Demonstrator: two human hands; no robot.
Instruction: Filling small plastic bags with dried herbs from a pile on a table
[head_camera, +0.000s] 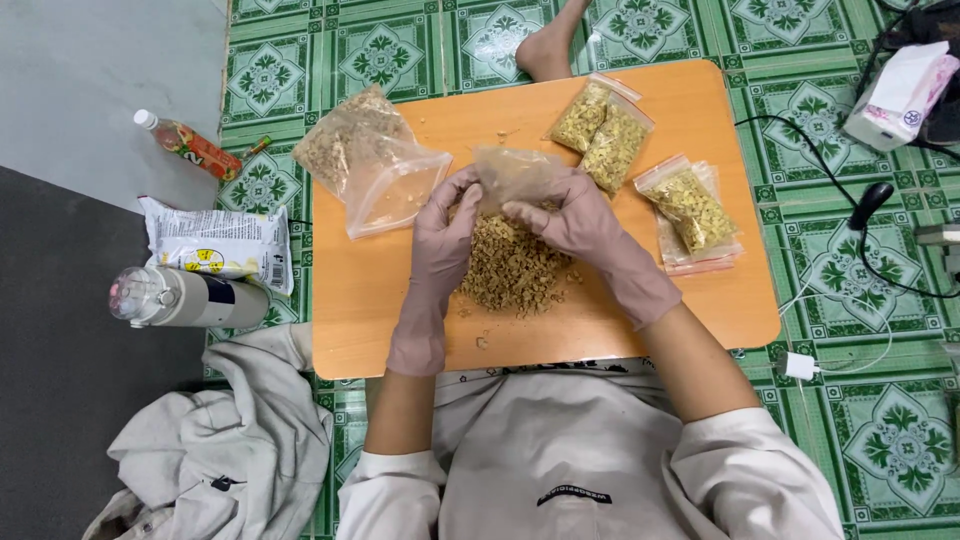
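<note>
Both my hands wear pinkish gloves over a small orange table (700, 300). My left hand (445, 225) and my right hand (570, 215) together hold a small clear zip bag (510, 170) open above a loose pile of tan crumbly pieces (512, 265). Two filled zip bags (600, 130) lie at the table's far side, and another filled bag (690, 210) rests on flat empty ones to the right. A large, partly filled clear bag (365, 160) lies at the far left corner.
A green patterned tile floor surrounds the table. At left lie a red drink bottle (190, 145), a white snack packet (220, 243), a flask (180, 297) and a grey garment (220, 450). Cables, a charger (798, 366) and a tissue pack (900, 95) sit right. Someone's foot (548, 45) rests beyond the table.
</note>
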